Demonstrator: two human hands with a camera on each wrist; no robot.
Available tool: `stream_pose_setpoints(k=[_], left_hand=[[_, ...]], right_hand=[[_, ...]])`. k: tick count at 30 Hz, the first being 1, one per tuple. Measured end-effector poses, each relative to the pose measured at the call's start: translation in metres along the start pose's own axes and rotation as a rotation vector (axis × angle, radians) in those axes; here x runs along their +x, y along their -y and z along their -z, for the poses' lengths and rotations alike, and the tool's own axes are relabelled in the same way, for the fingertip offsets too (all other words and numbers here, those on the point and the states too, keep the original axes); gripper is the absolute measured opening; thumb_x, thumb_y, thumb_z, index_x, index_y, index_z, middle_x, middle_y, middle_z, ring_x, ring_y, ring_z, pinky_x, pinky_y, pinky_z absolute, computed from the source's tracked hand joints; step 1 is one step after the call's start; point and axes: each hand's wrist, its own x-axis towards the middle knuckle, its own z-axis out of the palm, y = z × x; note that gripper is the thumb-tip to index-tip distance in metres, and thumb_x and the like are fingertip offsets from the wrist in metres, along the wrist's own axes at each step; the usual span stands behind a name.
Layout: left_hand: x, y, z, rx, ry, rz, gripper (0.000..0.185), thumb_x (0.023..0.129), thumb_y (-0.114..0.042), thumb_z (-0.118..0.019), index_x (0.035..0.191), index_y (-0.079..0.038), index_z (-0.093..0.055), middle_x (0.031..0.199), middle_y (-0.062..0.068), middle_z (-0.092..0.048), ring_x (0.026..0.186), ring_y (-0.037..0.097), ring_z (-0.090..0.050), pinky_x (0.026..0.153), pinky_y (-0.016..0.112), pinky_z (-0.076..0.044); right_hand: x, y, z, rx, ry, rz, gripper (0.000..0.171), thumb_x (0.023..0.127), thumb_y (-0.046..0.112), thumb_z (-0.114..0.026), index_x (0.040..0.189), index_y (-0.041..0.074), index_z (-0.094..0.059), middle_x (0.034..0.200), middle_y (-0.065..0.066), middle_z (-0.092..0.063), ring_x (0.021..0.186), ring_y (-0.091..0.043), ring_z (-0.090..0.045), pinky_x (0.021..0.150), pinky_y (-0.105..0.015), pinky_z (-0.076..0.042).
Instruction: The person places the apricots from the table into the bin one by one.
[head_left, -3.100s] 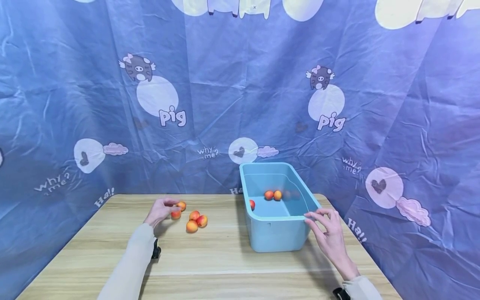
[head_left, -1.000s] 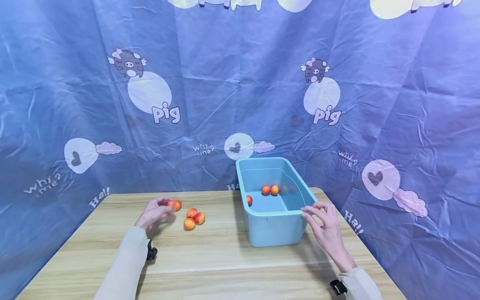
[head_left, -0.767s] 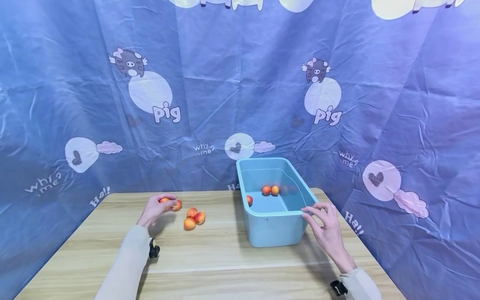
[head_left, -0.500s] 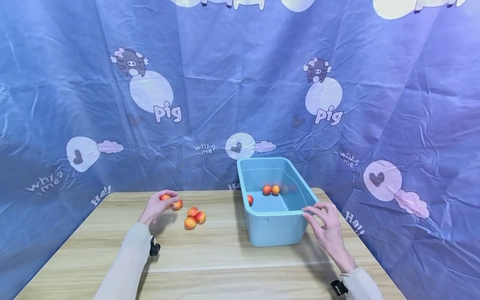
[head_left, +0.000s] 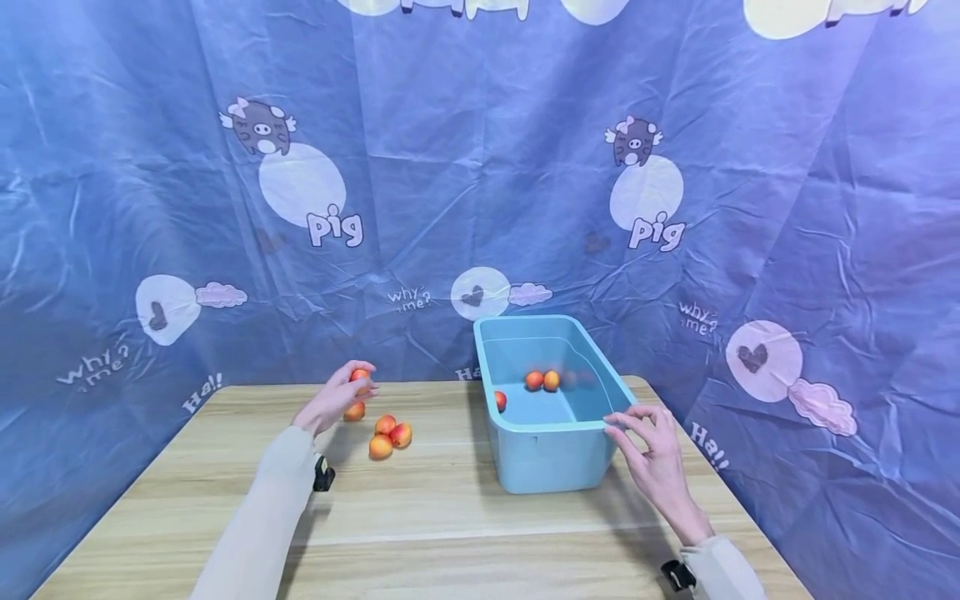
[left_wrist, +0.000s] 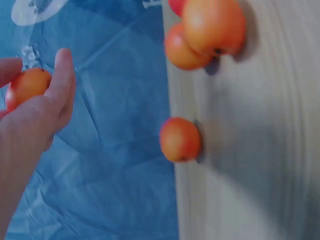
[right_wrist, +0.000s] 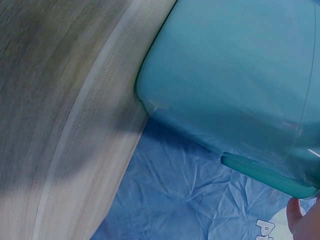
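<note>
My left hand [head_left: 347, 395] is raised above the back left of the wooden table [head_left: 420, 517] and pinches one orange-red fruit [head_left: 361, 375] at its fingertips. In the left wrist view that held fruit [left_wrist: 27, 86] lies between thumb and fingers. Below the hand, several more fruits lie on the table: one alone [head_left: 355, 411] and a cluster of three [head_left: 386, 425]. A light-blue plastic bin [head_left: 551, 458] stands to the right with three fruits [head_left: 543, 381] inside. My right hand [head_left: 630, 421] rests its curved fingertips against the bin's near right rim corner.
A blue printed cloth [head_left: 480, 167] hangs close behind and around the table on three sides. The right wrist view shows the bin's outer wall [right_wrist: 240, 75] and the table edge [right_wrist: 95, 150] beside it. Bare wood spreads across the near half of the table.
My left hand has lifted a fruit off the table and moved up and to the right with it. The right hand and the bin have stayed in place.
</note>
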Motion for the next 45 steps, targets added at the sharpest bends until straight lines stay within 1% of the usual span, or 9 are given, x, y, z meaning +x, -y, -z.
stream_pose_setpoints(k=[2,5,9,12,18,25,30,37,45], left_hand=[[0.003,-0.007,-0.006,-0.009,0.038,-0.015,0.034,0.102,-0.005,-0.044,0.134,0.004,-0.036,0.122,0.02,-0.051,0.109,0.013,-0.061,0.11,0.04,-0.041],[0.008,-0.017,-0.015,0.037,0.064,-0.051,0.043,0.102,-0.011,-0.05,0.14,0.003,-0.036,0.129,0.025,-0.054,0.118,0.02,-0.06,0.107,0.035,-0.044],[0.017,-0.03,-0.027,0.127,0.057,-0.104,0.045,0.1,-0.016,-0.056,0.14,0.0,-0.042,0.129,0.028,-0.059,0.121,0.03,-0.06,0.101,0.033,-0.048],[0.026,-0.04,-0.038,0.185,0.037,-0.136,0.046,0.098,-0.019,-0.061,0.138,-0.003,-0.047,0.124,0.025,-0.062,0.115,0.033,-0.061,0.092,0.031,-0.051],[0.044,-0.06,-0.066,0.18,0.035,-0.165,0.046,0.094,-0.018,-0.067,0.135,-0.005,-0.051,0.119,0.019,-0.065,0.108,0.027,-0.063,0.085,0.024,-0.051],[0.062,-0.076,-0.097,0.161,0.039,-0.214,0.043,0.091,-0.013,-0.07,0.128,0.0,-0.053,0.11,0.019,-0.066,0.091,0.014,-0.064,0.085,0.035,-0.055],[0.073,-0.082,-0.118,0.135,0.053,-0.222,0.04,0.092,-0.011,-0.068,0.126,0.004,-0.053,0.107,0.019,-0.067,0.084,0.014,-0.065,0.079,0.038,-0.058],[0.082,-0.092,-0.144,0.2,0.037,-0.212,0.043,0.091,-0.02,-0.071,0.126,0.001,-0.056,0.11,0.016,-0.068,0.09,0.015,-0.06,0.076,0.022,-0.048],[0.09,-0.099,-0.168,0.209,0.045,-0.239,0.041,0.089,-0.021,-0.073,0.122,-0.001,-0.061,0.105,0.012,-0.068,0.089,0.016,-0.06,0.077,0.024,-0.049]], right_hand=[[0.0,0.001,0.001,-0.004,0.002,-0.005,0.017,0.08,0.018,-0.076,0.093,0.007,-0.077,0.092,-0.013,-0.059,0.094,-0.02,-0.047,0.084,-0.032,-0.031],[0.0,0.002,0.001,-0.012,0.002,-0.009,0.017,0.08,0.017,-0.076,0.093,0.006,-0.076,0.092,-0.014,-0.059,0.094,-0.02,-0.047,0.085,-0.03,-0.031],[0.0,0.003,0.001,-0.015,-0.002,-0.007,0.019,0.083,0.022,-0.074,0.092,0.006,-0.076,0.091,-0.015,-0.059,0.093,-0.021,-0.048,0.086,-0.028,-0.031],[0.0,0.003,0.001,-0.012,-0.003,-0.009,0.019,0.083,0.022,-0.074,0.092,0.006,-0.076,0.092,-0.015,-0.059,0.093,-0.023,-0.048,0.085,-0.03,-0.032],[0.002,0.003,0.001,-0.008,-0.001,-0.01,0.018,0.076,0.011,-0.078,0.093,0.006,-0.077,0.092,-0.014,-0.059,0.092,-0.026,-0.048,0.085,-0.032,-0.032],[0.002,0.002,0.001,-0.01,0.007,-0.01,0.019,0.075,0.01,-0.078,0.094,0.007,-0.077,0.092,-0.013,-0.059,0.091,-0.026,-0.048,0.084,-0.031,-0.032],[0.0,0.003,0.002,-0.015,0.007,-0.02,0.019,0.075,0.01,-0.078,0.094,0.007,-0.077,0.092,-0.013,-0.059,0.093,-0.022,-0.048,0.086,-0.027,-0.032],[-0.001,0.004,0.002,-0.012,0.008,-0.044,0.022,0.072,0.004,-0.078,0.093,0.008,-0.077,0.093,-0.014,-0.059,0.096,-0.02,-0.048,0.089,-0.022,-0.031],[0.0,0.004,0.001,0.0,0.007,-0.039,0.021,0.073,0.005,-0.078,0.093,0.007,-0.077,0.093,-0.014,-0.059,0.096,-0.02,-0.048,0.09,-0.022,-0.032]])
